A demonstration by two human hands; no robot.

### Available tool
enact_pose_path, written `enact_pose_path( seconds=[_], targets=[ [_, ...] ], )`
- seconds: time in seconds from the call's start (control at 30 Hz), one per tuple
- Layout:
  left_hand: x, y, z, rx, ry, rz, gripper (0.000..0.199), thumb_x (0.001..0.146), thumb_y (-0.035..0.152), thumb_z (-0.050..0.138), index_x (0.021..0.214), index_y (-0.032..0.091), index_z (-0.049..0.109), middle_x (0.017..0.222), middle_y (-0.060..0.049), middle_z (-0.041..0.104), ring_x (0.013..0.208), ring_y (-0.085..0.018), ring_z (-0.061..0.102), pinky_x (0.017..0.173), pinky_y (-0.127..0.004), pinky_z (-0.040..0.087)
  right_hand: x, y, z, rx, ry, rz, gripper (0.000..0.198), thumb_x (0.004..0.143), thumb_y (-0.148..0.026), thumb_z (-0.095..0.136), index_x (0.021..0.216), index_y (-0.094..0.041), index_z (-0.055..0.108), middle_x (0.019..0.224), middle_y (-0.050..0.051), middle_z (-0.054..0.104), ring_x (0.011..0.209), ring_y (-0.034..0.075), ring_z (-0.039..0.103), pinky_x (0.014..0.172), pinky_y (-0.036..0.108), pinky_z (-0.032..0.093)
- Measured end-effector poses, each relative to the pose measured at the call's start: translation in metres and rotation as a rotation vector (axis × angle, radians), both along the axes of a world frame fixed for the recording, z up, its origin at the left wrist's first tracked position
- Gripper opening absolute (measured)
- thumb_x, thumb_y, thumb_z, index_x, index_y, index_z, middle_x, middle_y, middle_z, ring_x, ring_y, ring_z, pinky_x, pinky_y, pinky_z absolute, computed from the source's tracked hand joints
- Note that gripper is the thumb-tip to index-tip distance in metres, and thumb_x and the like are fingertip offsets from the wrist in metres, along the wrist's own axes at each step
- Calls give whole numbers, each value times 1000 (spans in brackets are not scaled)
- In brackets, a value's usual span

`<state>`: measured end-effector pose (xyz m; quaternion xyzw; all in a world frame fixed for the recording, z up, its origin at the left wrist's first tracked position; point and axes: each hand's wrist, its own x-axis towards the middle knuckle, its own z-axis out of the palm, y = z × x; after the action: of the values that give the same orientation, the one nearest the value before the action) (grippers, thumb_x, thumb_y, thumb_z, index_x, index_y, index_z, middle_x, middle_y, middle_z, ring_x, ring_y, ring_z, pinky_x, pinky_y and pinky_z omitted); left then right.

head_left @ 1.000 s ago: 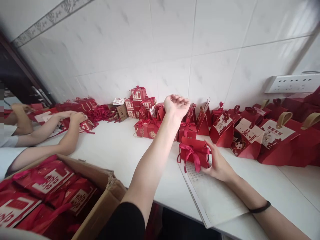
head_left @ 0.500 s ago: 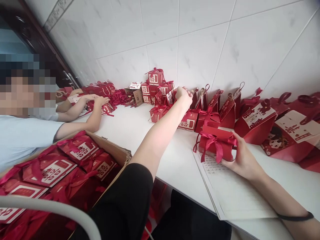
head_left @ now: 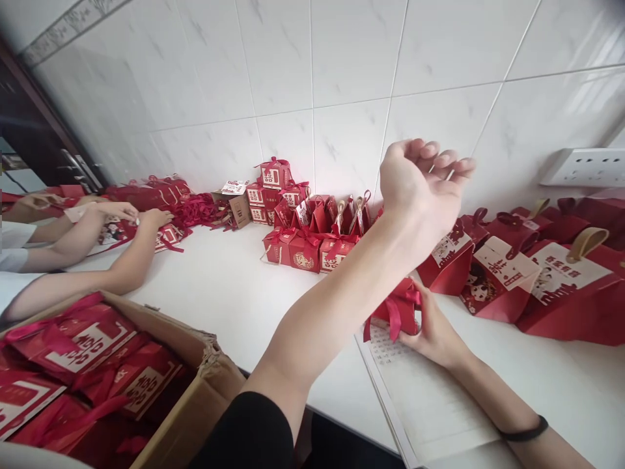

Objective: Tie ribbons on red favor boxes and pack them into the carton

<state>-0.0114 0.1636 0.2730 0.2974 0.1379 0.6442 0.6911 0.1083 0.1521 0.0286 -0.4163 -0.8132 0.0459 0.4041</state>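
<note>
My right hand [head_left: 430, 326], with a black band at the wrist, grips a red gift box [head_left: 398, 312] with a ribbon bow, just over an open notebook [head_left: 420, 391]. My left forearm hides part of this box. Raised in front of the tiled wall, my left hand [head_left: 424, 179] has loosely bent fingers with gaps between them and nothing visible in it. Below and left of that hand stands a row of small red boxes [head_left: 305, 251] tied with bows. Behind them, small red bags with loops [head_left: 359, 212] lean near the wall.
An open carton [head_left: 215, 365] of red boxes is at lower left. Larger red bags [head_left: 566, 286] line the right side of the white table [head_left: 219, 273]. Boxes are stacked [head_left: 276, 176] by the wall. At far left, other people's hands [head_left: 156, 218] handle red packaging. A socket strip [head_left: 586, 166] is on the wall.
My left hand has lifted away from the small boxes and moved right, in front of the wall. The view has turned right. My right hand still holds the gift box.
</note>
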Motion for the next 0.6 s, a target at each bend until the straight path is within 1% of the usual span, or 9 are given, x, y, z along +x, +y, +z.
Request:
enact_pose_path(
  seconds=[0.07,0.2,0.33,0.4,0.47,0.5,0.53,0.6],
  targets=[
    [2,-5,4,20,35,0,37,91,20,18,55,15,26,92,0,60,93,-11,61,53,-15,40,-1,0,1,-30,15,-2,86,78,-49,60,142,-17,12,126,19,41,112,35,48,89,51,45],
    [5,-7,7,9,229,100,50,94,25,9,51,11,31,92,3,62,92,-11,63,56,-16,45,-2,-1,2,-87,60,18,85,77,-48,63,141,-18,15,123,18,43,111,34,48,87,52,47],
    [9,-5,11,24,295,161,58,92,26,0,50,9,35,90,2,61,91,-10,63,55,-16,43,-4,-1,3,-86,77,17,85,75,-46,65,139,-17,17,123,18,42,113,34,46,88,51,46],
    [11,-1,10,35,316,204,59,91,26,-3,50,9,36,85,2,60,87,-9,63,55,-17,43,-5,-1,3,-70,71,15,85,75,-46,64,140,-17,16,124,18,41,113,34,45,90,52,45],
    [10,6,2,79,307,265,56,93,27,3,52,11,38,78,1,58,79,-7,63,55,-18,43,-5,-1,4,-48,53,22,86,76,-47,64,140,-17,15,125,19,40,114,35,45,91,54,43],
    [7,10,-6,125,294,309,53,94,27,9,54,12,39,74,1,56,74,-6,62,56,-18,43,-4,0,5,-32,43,29,87,76,-48,63,140,-17,14,126,20,39,114,35,45,91,54,43],
    [3,16,-17,188,288,363,48,94,29,16,55,13,40,70,1,54,69,-5,60,56,-18,43,-3,0,5,-10,34,37,87,76,-49,63,140,-16,13,127,20,39,115,35,44,92,55,42],
    [-10,27,-47,347,305,493,39,91,32,32,57,15,41,62,2,49,60,-4,54,55,-19,42,0,0,8,41,33,43,90,76,-51,63,140,-16,11,129,20,37,118,36,42,94,55,41]
  ],
)
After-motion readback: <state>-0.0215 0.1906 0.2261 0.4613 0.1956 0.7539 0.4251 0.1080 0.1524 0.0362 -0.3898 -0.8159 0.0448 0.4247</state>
